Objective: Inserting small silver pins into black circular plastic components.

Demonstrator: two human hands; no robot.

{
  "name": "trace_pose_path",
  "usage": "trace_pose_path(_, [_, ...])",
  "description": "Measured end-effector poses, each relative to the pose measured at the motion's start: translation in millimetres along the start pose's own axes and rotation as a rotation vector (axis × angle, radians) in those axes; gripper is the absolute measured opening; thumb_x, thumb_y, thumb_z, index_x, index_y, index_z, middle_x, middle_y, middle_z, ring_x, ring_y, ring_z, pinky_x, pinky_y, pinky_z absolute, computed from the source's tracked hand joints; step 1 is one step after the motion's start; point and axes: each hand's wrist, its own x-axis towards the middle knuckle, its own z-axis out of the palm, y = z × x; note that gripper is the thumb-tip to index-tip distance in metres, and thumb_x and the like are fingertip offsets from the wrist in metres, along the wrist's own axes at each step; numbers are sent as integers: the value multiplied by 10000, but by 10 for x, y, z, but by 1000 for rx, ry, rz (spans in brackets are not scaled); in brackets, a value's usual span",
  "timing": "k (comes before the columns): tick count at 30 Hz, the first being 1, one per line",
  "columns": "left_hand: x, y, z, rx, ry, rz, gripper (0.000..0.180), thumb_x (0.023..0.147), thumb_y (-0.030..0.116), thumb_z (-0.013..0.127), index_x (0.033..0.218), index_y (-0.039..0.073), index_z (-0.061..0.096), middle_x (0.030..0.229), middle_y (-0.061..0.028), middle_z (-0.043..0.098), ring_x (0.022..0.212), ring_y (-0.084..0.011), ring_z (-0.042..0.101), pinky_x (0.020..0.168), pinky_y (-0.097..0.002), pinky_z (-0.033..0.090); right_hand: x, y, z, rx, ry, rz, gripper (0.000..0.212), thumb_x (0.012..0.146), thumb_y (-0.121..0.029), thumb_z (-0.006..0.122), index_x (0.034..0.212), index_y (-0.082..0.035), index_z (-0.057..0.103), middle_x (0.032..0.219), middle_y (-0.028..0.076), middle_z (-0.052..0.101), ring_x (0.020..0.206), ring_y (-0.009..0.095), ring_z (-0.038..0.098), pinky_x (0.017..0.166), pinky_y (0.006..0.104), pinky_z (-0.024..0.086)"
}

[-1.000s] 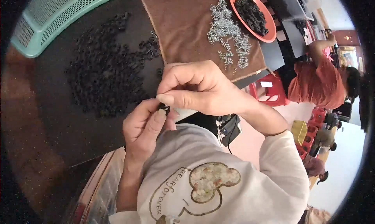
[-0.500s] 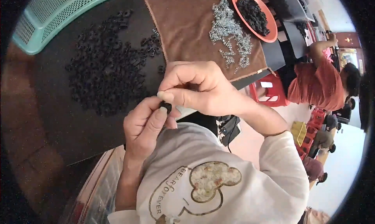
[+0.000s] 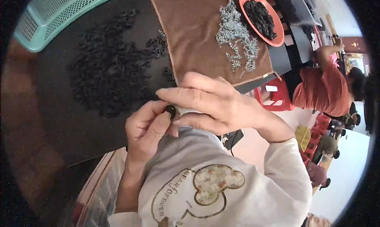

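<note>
Head: bowl [image 3: 279, 36] holds parts [image 3: 259, 18] — left fingers [image 3: 157, 126] pinch piece [image 3: 170, 110].

Beyond the right hand [image 3: 215, 104], the brown cloth [image 3: 190, 37] gives a bare lane to the far side, hemmed by scattered black parts [image 3: 111, 74] on the left and a heap of springs [image 3: 231, 27] with an orange bowl [image 3: 280, 36] beside it on the right, while a green basket [image 3: 37, 44] blocks the far left.

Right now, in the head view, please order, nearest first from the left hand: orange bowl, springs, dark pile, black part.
1. Black part: held by left hand.
2. Dark pile: ahead, leftward.
3. Springs: on brown cloth, right.
4. Orange bowl: upper right, past springs.
</note>
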Motion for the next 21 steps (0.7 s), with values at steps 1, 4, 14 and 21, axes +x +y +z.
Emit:
trace_pose_path(1, [-4, 5, -4, -24, -13, -14, 198, 990, 128, 547, 1059, -45, 616, 823, -59, 648, 667, -88, 586, 612, -216, 476, 36, 6, -29, -29, -14, 9, 421, 796, -87, 723, 1179, 60, 625, 868, 104, 565, 690, 216, 640, 533, 315, 506])
trace_pose_path(4, [20, 14, -13, -68, -47, -21, 211, 989, 135, 548, 1068, -50, 612, 834, -67, 648, 665, -91, 587, 609, -220, 478, 46, 86, 38, -38, -14, -88, 404, 797, -108, 706, 1162, 45, 623, 860, 94, 552, 663, 211, 634, 514, 328, 509])
trace_pose_path(14, [22, -38, -36, -198, -36, -1, 271, 1023, 178, 482, 1129, -54, 575, 850, -78, 650, 696, -107, 583, 650, -235, 475, 138, 117, 78, -120, 29, -138, 323, 818, -122, 704, 1093, 31, 628, 815, 101, 563, 651, 232, 626, 528, 342, 523])
trace_pose_path(21, [28, -60, -64, -146, -75, -17, 236, 1027, 164, 469, 1054, -41, 582, 861, -87, 660, 677, -91, 574, 635, -240, 486, 730, 686, -40, -312, -23, -65, 181, 852, -98, 627, 1026, -46, 638, 889, 148, 568, 814, 355, 609, 662, 446, 505])
